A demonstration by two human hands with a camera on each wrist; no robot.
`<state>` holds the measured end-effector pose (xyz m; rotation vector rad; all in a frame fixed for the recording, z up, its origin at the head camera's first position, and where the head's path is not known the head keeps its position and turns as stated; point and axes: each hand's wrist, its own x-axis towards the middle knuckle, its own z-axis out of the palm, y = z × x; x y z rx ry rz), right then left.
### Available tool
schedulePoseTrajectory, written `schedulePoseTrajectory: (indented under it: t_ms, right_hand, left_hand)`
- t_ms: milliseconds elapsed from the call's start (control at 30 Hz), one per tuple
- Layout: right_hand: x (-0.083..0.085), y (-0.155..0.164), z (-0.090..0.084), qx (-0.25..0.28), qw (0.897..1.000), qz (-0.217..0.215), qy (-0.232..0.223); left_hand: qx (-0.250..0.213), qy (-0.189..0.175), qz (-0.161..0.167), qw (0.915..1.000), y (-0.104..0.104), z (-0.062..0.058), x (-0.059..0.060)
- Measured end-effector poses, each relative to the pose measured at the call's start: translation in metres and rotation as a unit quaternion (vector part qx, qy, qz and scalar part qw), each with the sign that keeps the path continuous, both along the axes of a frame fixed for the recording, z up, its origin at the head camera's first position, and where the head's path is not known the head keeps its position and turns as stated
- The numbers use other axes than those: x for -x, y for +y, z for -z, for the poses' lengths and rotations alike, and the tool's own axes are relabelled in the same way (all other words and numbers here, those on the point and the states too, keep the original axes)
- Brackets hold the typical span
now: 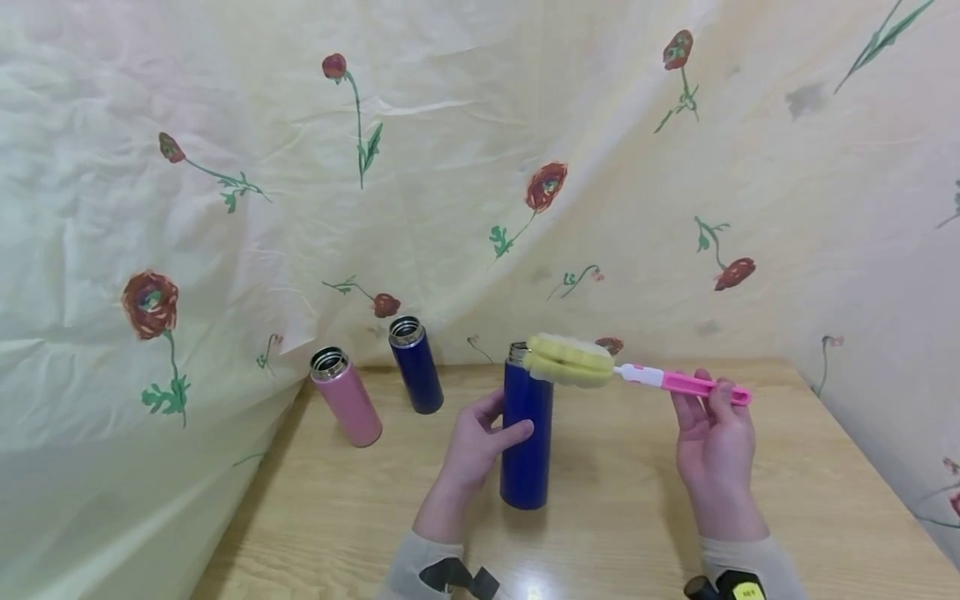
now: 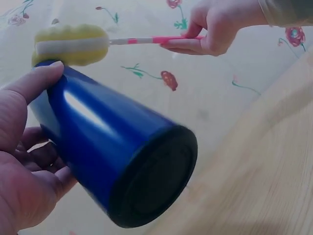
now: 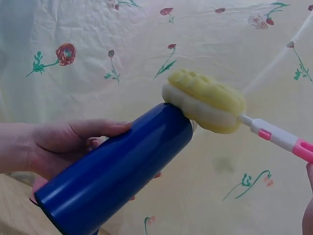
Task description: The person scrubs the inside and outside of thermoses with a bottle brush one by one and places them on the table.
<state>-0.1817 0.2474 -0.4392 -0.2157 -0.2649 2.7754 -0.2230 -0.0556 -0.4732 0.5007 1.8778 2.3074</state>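
My left hand [image 1: 474,442] grips a tall blue thermos bottle [image 1: 527,450] round its middle, its dark base showing in the left wrist view. The bottle is lifted off the table, with its steel mouth up. In my right hand [image 1: 716,446] is a bottle brush, its pink handle [image 1: 693,385] pinched between thumb and fingers. The brush's yellow and white sponge head [image 3: 205,103] lies sideways right at the bottle's mouth, outside it, partly covering the rim. A white neck [image 3: 274,134] joins sponge and handle.
To the left on the wooden table [image 1: 615,533] stand a pink bottle [image 1: 348,404] and a shorter dark blue bottle [image 1: 417,371], both without lids. A flower-patterned cloth [image 1: 450,167] hangs behind the table and along its sides.
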Motion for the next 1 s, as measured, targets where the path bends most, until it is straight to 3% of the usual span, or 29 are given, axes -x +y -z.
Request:
schedulePoseTrajectory:
  t_ms: [267, 500, 600, 800, 1000]
  right_hand:
    - [0.001, -0.001, 0.001, -0.030, 0.999, 0.011, -0.009]
    - [0.001, -0.005, -0.001, -0.061, 0.997, 0.043, -0.011]
    - [0.000, -0.008, -0.001, -0.075, 0.996, 0.047, -0.013]
    - [0.000, -0.012, 0.001, -0.088, 0.995, 0.055, -0.014]
    - [0.000, -0.008, 0.002, -0.092, 0.994, 0.055, -0.021]
  left_hand:
    - [0.015, 0.006, -0.030, 0.9994, 0.002, 0.001, 0.000]
    - [0.022, 0.043, -0.001, 0.9988, 0.005, 0.004, 0.000]
    - [0.017, 0.040, -0.001, 0.9990, 0.006, 0.005, -0.001]
    - [0.027, 0.037, -0.028, 0.9986, 0.010, 0.005, -0.003]
    - [0.086, 0.087, -0.057, 0.9908, 0.008, 0.004, -0.004]
